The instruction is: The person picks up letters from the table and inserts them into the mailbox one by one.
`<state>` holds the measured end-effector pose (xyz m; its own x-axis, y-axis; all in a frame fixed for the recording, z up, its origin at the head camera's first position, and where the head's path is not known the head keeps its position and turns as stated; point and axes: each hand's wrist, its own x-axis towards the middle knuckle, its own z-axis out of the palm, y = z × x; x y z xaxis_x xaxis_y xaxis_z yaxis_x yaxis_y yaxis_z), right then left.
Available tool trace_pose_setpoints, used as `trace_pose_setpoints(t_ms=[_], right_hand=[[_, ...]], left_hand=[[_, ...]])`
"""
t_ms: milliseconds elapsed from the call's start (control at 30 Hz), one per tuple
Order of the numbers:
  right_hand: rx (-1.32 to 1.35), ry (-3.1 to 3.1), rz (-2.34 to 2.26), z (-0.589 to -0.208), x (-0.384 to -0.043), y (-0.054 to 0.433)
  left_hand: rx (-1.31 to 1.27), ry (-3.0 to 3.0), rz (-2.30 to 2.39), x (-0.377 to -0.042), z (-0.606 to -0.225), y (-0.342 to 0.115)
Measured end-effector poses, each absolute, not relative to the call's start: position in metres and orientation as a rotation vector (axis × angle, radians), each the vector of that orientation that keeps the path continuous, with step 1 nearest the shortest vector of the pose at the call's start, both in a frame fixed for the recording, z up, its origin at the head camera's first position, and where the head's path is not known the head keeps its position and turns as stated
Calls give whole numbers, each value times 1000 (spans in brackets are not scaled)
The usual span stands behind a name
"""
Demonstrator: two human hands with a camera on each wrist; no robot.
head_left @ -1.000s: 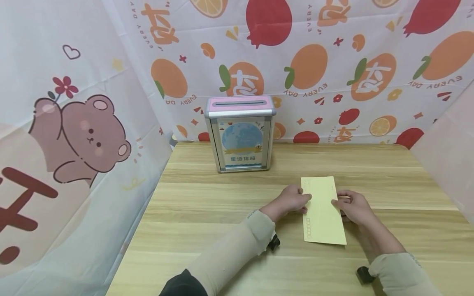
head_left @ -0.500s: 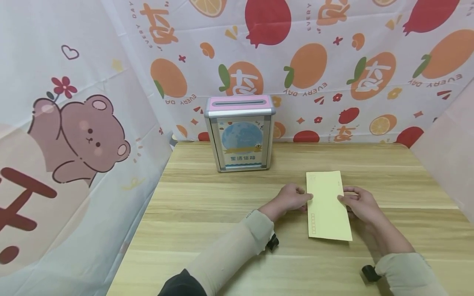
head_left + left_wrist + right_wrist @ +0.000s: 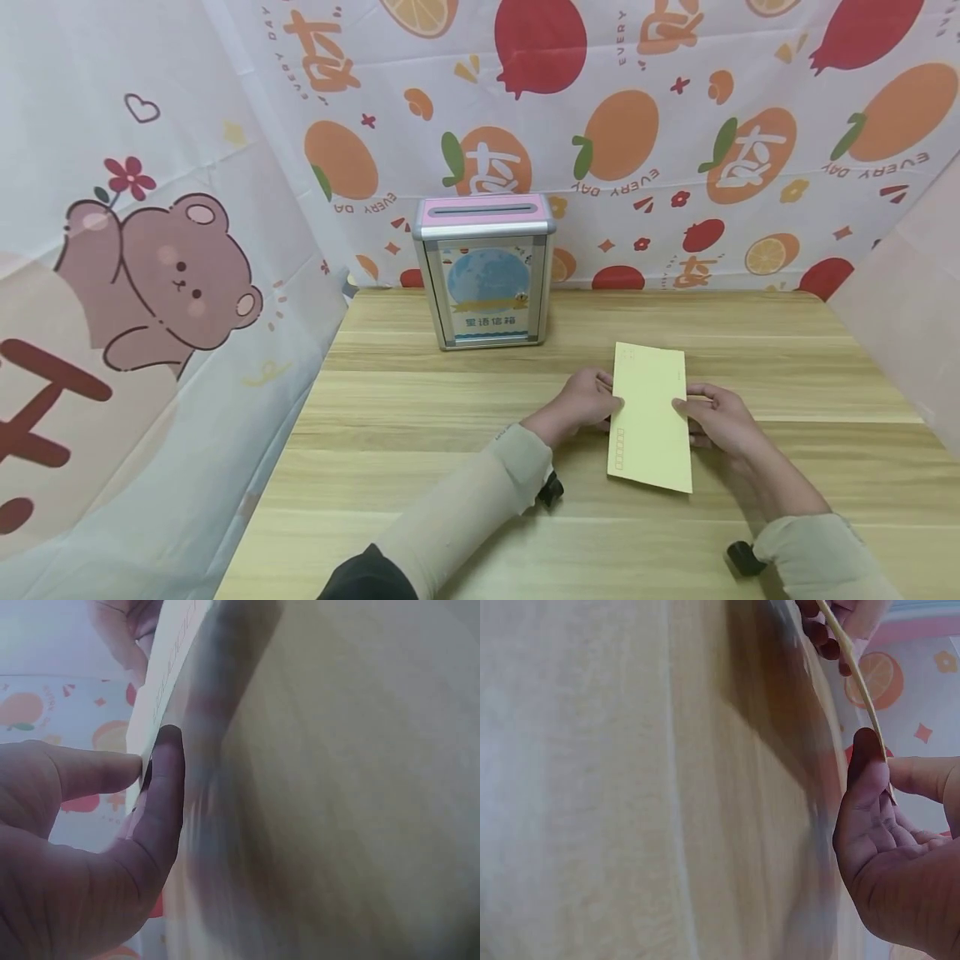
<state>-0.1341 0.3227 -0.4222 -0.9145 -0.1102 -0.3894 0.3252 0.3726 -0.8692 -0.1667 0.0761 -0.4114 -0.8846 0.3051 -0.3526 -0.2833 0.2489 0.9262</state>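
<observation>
A pale yellow envelope [image 3: 649,417] is held up between both hands, its row of small postcode boxes near the lower left corner. My left hand [image 3: 587,400] pinches its left edge, thumb on the front face and fingers behind. On the opposite edge, my right hand [image 3: 717,421] pinches it the same way. The left wrist view shows the left hand [image 3: 97,832] with the envelope [image 3: 169,667] between thumb and fingers, raised off the tabletop. In the right wrist view the envelope [image 3: 861,682] appears edge-on, gripped by the right hand [image 3: 907,847].
A silver-framed letter box [image 3: 489,271] with a pink top and a narrow slot [image 3: 483,209] stands at the back of the wooden table [image 3: 405,417]. Behind it hangs a fruit-print cloth [image 3: 622,50]. A bear-print cloth [image 3: 180,275] covers the left side.
Both hands first moved the envelope slightly right and away, then back a little to the left. It now tilts a bit differently, its top edge leaning left. The letter box has stayed put.
</observation>
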Motion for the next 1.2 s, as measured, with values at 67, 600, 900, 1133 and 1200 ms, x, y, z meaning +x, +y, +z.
trace_pose_setpoints(t_ms=[67, 600, 900, 1133, 1200], right_hand=[[180, 2254, -1564, -421, -135, 319], [18, 2355, -1619, -389, -146, 291], [-124, 2436, -1737, -354, -159, 266], [-204, 2558, -1858, -316, -166, 244], [-221, 2582, -1916, -304, -167, 238]], left_hand=[[26, 2068, 1679, -168, -409, 73], [256, 2245, 1682, -174, -381, 36], [369, 2372, 1740, -180, -353, 8], [519, 2592, 1805, -181, -316, -10], [570, 2644, 1827, -181, -304, -13]])
